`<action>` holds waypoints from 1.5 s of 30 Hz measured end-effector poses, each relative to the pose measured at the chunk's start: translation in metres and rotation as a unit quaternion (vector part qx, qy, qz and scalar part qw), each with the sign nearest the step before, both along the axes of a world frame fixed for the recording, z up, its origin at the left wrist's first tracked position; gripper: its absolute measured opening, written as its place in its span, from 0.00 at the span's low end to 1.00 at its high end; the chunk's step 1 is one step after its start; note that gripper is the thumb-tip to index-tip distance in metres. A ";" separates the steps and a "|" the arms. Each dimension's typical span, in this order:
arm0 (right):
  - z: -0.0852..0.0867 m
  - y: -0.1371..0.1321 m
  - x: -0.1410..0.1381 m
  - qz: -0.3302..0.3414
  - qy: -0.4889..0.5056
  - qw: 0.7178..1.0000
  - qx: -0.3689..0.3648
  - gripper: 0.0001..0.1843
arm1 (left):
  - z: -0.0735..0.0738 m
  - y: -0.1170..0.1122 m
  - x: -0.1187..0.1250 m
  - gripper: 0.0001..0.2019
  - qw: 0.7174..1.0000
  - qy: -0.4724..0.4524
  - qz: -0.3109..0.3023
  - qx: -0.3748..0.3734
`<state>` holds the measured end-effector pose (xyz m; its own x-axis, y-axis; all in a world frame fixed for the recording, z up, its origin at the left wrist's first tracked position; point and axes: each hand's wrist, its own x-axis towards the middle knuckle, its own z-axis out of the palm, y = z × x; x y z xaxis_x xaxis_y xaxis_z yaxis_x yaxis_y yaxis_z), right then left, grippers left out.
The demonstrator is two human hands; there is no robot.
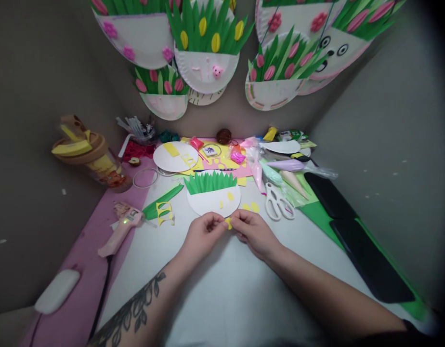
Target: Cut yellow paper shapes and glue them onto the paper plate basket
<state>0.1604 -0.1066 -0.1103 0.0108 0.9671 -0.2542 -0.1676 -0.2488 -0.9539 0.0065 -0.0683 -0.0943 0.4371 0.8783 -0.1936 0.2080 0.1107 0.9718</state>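
Note:
My left hand point(204, 233) and my right hand point(253, 232) meet over the white table, both pinching one small yellow paper piece point(229, 223) between their fingertips. Just beyond them lies a white half paper plate point(211, 201) with a fringe of green paper grass point(210, 182) along its top edge and a few small yellow pieces on it. Two more yellow ovals point(252, 207) lie to the right of the plate.
A pink glue gun point(120, 228) lies at the left, white scissors point(278, 202) at the right. Green paper strip point(163, 197), piping bags point(280, 168), a round white plate point(175, 156) and craft scraps crowd the back. Finished flower plates point(208, 53) hang on the wall. Black trays point(356, 236) line the right edge.

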 end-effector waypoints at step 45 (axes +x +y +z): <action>-0.006 -0.011 -0.007 0.066 -0.456 0.848 0.261 0.10 | 0.036 0.022 -0.048 0.10 0.842 0.491 -0.006 0.222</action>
<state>0.1531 -0.1178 -0.1161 -0.1445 0.9536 0.2643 0.6953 0.2879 -0.6585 -0.0417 -0.0466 -0.0588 0.2669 0.9561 -0.1213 0.9344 -0.2259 0.2755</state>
